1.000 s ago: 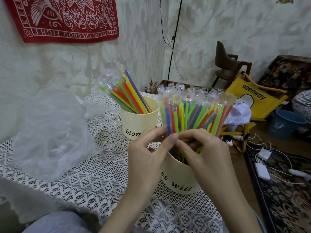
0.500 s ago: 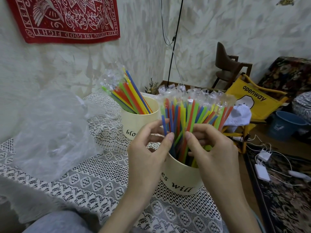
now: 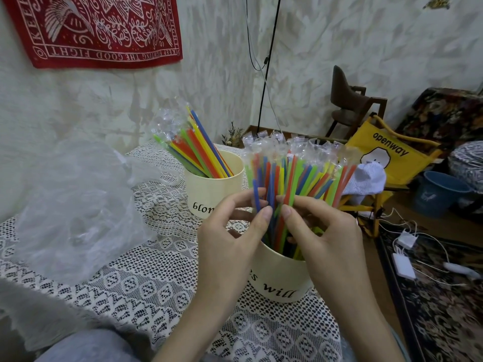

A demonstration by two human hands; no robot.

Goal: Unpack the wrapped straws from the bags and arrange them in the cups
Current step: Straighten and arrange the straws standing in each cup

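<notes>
Over the near cup, left hand and right hand both pinch wrapped straws mid-shaft, fanning the bundle. Likely light, springy, slick in film; grip low on shafts, not the crinkly wrapper tips. Far cup already filled; emptied bag on lace tabletop.

Textured white wall, red banner, patterned rug
</notes>
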